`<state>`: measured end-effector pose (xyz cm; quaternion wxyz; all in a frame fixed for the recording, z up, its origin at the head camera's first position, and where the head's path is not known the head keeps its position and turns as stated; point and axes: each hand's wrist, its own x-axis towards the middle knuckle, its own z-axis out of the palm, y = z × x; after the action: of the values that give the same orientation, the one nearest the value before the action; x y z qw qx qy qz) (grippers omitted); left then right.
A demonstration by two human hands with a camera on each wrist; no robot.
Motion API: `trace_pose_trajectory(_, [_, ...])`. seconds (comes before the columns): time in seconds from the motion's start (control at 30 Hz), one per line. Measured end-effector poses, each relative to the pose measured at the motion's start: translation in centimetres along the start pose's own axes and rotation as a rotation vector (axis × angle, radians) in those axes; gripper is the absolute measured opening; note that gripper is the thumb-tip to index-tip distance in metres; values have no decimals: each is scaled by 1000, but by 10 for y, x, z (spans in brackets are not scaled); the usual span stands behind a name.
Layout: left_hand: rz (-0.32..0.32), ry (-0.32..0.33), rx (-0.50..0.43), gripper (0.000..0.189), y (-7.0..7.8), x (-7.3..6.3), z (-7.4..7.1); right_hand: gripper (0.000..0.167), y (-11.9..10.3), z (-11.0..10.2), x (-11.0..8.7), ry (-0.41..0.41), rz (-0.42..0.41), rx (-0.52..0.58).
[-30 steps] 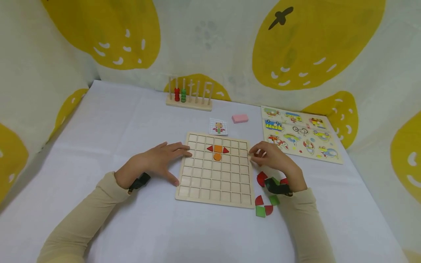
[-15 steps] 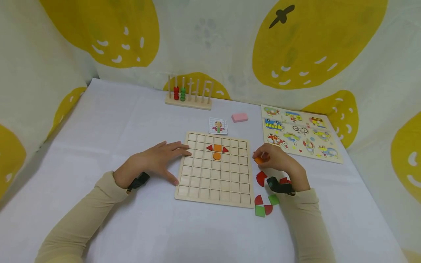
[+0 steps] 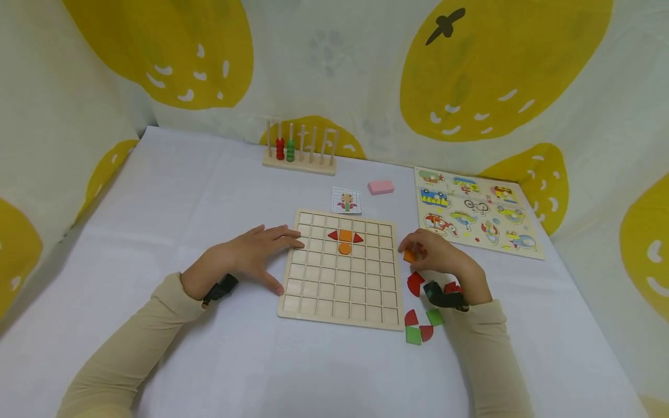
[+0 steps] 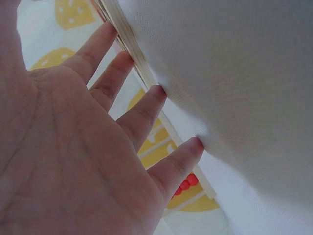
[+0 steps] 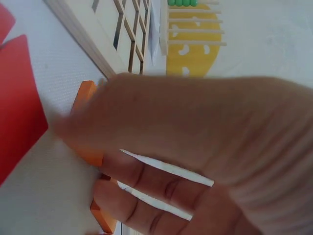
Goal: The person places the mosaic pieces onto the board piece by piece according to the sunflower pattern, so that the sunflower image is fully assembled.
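Note:
A wooden grid board (image 3: 321,290) lies on the white cloth. Set in its upper cells are an orange square (image 3: 346,235), an orange circle (image 3: 345,248) and two red triangles (image 3: 358,237). My left hand (image 3: 256,253) is spread at the board's left edge, fingertips and thumb touching it; the left wrist view shows the straight fingers (image 4: 142,117). Just beyond the right edge, my right hand (image 3: 435,251) pinches an orange block (image 3: 409,256) between thumb and fingers. Another orange block (image 5: 103,218) shows beneath the fingers in the right wrist view.
Red quarter-round pieces (image 3: 415,284) and green squares (image 3: 413,335) lie right of the board. Behind it are a pattern card (image 3: 346,200), a pink block (image 3: 381,187) and a peg rack with beads (image 3: 299,165). A picture puzzle board (image 3: 478,212) lies at the back right.
My right hand has drawn back slightly right and down from the board's edge, and an orange block now shows in its fingers. The left hand stays in place.

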<state>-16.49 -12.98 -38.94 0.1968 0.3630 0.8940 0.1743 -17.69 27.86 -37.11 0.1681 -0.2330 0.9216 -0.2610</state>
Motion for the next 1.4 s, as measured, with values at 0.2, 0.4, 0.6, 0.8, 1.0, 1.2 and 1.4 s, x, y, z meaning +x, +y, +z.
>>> trace_pose_trajectory(0.2, [3,2,-4,96,0,-1,0,21,0,-1,0,-8,29,6])
trace_pose_trajectory(0.4, [4,-1,-2,96,-1,0,0,18,1,-2,0,23,-34,0])
trace_pose_trajectory(0.6, [10,0,-4,96,0,0,-1,20,-5,-2,4,13,-96,43])
trace_pose_trajectory(0.8, [11,1,-1,95,2,-1,-3,19,-20,1,16,-75,-131,45])
trace_pose_trajectory(1.0, [5,-4,-4,95,1,-1,-2,17,-33,11,31,-97,-164,45])
trace_pose_trajectory(1.2, [6,-5,-3,96,0,1,0,16,-42,21,45,-85,-262,39])
trace_pose_trajectory(1.4, [-1,-5,-1,96,-1,1,0,8,-49,28,55,-49,-343,5])
